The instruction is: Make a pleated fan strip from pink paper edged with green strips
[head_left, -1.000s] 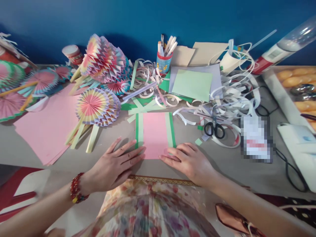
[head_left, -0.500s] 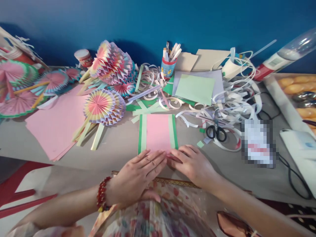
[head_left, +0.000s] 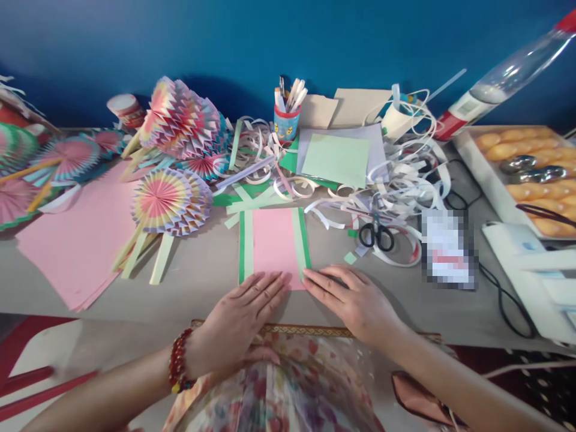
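Moved within the last second: your left hand (head_left: 238, 318), from the pink sheet's (head_left: 275, 240) near left corner along its near edge, fingers flat and together, thumb apart. Right hand (head_left: 355, 300): at its near right corner, fingers slightly parted, any pinch untellable. Sheet: flat on the table (head_left: 198, 258) before you. Done: green strips (head_left: 249, 246) down both its sides. Left: unclear; none crosses its far edge. Hidden: part of its near edge.

One green-edged sheet (head_left: 273, 243), one pen cup (head_left: 286, 125) — one pair of scissors (head_left: 376, 228) (plus one bottle (head_left: 501, 79)).
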A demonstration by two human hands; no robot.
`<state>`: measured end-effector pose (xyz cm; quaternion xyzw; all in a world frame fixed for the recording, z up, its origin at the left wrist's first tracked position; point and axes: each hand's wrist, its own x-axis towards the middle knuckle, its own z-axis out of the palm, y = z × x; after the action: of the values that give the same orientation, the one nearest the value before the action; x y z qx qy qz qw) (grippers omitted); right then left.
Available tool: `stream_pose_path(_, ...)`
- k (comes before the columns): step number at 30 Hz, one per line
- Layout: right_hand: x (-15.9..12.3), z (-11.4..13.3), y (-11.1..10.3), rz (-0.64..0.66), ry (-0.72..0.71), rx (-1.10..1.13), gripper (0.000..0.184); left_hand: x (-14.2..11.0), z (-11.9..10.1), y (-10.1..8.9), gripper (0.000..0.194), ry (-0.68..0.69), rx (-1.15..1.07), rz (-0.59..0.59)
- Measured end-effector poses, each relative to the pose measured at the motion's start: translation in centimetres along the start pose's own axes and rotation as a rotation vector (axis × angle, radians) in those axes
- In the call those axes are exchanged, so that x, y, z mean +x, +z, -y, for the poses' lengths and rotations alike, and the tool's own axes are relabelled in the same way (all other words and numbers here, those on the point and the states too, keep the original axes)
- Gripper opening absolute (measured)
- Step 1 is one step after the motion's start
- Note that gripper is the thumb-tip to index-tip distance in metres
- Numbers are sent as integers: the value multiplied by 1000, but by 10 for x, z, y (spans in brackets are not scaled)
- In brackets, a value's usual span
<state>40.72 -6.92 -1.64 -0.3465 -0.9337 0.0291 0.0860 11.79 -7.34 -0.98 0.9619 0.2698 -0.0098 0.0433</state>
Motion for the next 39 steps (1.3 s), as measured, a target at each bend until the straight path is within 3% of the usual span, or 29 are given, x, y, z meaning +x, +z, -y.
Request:
stream_pose_path(7,-4,0,-1,17,19,10,55,-2,2,-3,102,9,-7,-13)
stream_pose_path(13,-6,0,-2,-1,15,53,54,-36,11,-1,86,-100,28,-52)
stream_pose_path(19,10,4,-10,-75,137,199,35,-44,11,-1,86,-112,27,-69)
stream_pose_path(23,26,13,-7,-112,170,182,25,-44,12,0,81,-117,-48,-107)
stream_pose_path(27,35,18,-1,-169,163,202,15,-54,6,-4,57,-254,-278,-353)
stream_pose_path(29,37,20,0,-244,203,314,13,-57,-5,-8,39,-336,-516,-475)
stream_pose_path(30,38,21,0,-288,232,386,13,-56,-12,-9,34,-362,-675,-479)
stream_pose_path(32,39,27,-1,-380,290,517,13,-48,-27,-7,36,-439,-1039,-386)
stream_pose_path(34,40,37,-2,-456,306,600,14,-33,-39,-2,61,-485,-1325,-400)
stream_pose_path(36,42,49,-2,-484,259,635,16,-16,-45,4,68,-505,-1375,-534)
stream_pose_path(39,46,63,-1,-481,166,623,25,6,-42,6,38,-621,-1234,-715)
